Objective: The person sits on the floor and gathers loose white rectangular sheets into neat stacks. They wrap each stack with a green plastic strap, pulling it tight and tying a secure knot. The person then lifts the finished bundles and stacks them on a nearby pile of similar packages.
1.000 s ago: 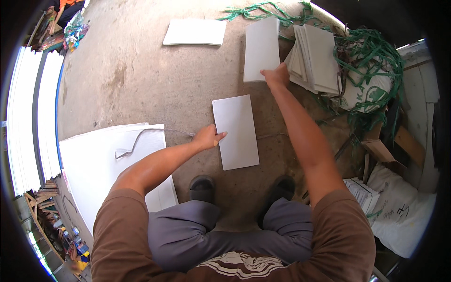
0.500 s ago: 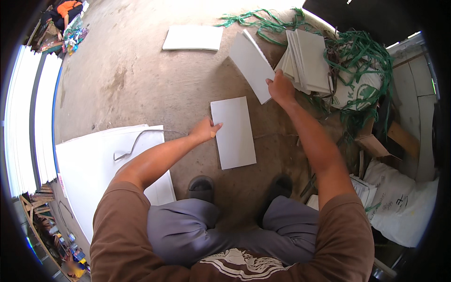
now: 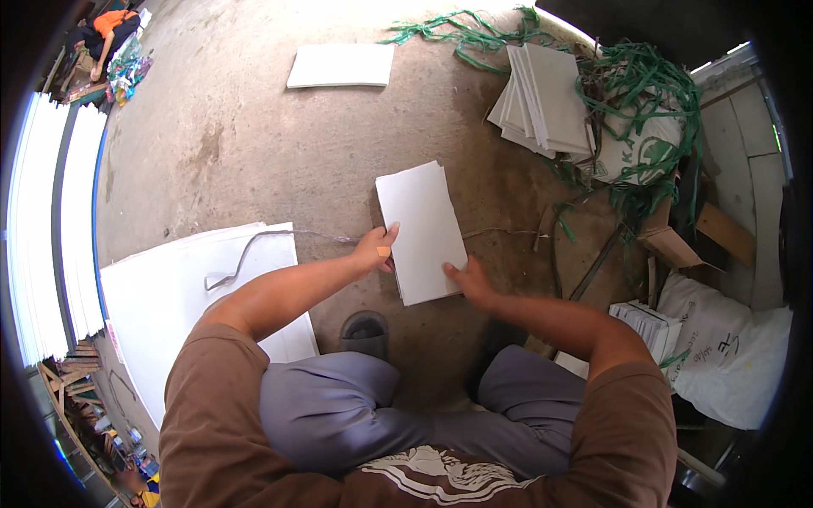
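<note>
In front of me, a small stack of white rectangular board sheets point(image 3: 419, 233) is held between both hands above the concrete floor. My left hand point(image 3: 375, 250) grips its left edge, thumb on top, with a tan plaster-like patch on the hand. At the lower right edge, my right hand point(image 3: 472, 281) holds the stack with its thumb on the face; its other fingers are mostly hidden. The sheets are slightly out of line at the top. A fanned pile of similar sheets point(image 3: 555, 102) leans at the far right.
Another white stack point(image 3: 340, 66) lies on the floor ahead. Large white sheets point(image 3: 195, 305) lie at left, with a thin strap across them and the floor. Green plastic straps point(image 3: 631, 85) tangle over a white sack point(image 3: 648, 148). A person in orange point(image 3: 110, 34) sits far left.
My right hand has come down and left from the pile with a sheet, which now lies on the stack in my left hand. The view has shifted slightly.
</note>
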`<state>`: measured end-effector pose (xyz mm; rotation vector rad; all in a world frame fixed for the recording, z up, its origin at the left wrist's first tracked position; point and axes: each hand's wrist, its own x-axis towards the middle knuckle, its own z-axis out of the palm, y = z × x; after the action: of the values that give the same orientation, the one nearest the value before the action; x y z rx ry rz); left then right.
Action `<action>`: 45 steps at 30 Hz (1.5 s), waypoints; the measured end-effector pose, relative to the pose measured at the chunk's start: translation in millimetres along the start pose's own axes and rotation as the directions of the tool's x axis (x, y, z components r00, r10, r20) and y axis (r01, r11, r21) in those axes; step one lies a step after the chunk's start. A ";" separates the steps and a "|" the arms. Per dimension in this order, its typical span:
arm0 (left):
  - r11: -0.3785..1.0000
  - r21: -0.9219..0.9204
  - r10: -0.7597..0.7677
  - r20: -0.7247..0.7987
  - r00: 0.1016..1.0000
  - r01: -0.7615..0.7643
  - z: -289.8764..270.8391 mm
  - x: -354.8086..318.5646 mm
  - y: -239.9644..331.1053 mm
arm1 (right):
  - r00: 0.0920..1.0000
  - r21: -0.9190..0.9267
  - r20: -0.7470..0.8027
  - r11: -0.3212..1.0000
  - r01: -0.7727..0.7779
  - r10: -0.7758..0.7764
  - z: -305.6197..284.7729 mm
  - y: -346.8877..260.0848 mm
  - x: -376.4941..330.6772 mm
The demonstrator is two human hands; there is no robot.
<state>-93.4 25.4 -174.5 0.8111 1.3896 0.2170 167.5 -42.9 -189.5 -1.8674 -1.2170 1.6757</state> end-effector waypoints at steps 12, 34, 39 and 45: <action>0.937 0.334 -0.002 -0.286 0.958 0.101 2.9 14.2 7.5 | 0.990 -0.483 -0.079 0.874 0.063 -0.114 0.0 -37.3 22.1; 0.861 0.502 0.394 -0.560 0.729 -0.080 -41.3 39.1 65.1 | 0.826 0.914 -0.405 0.164 0.370 0.393 -200.2 -148.0 180.8; 0.945 0.202 0.316 -0.373 0.872 -0.256 -21.2 19.6 133.0 | 0.893 0.920 -0.383 0.180 0.347 0.236 -158.9 -129.9 153.2; 0.820 -0.397 0.348 -0.226 0.910 -0.413 -4.0 34.6 177.1 | 0.964 0.928 -0.263 0.281 0.244 0.031 -33.0 -150.2 75.5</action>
<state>-33.8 174.3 -91.8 0.6934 1.2293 0.8898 139.1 110.2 -118.0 -1.0494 -0.0273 1.4628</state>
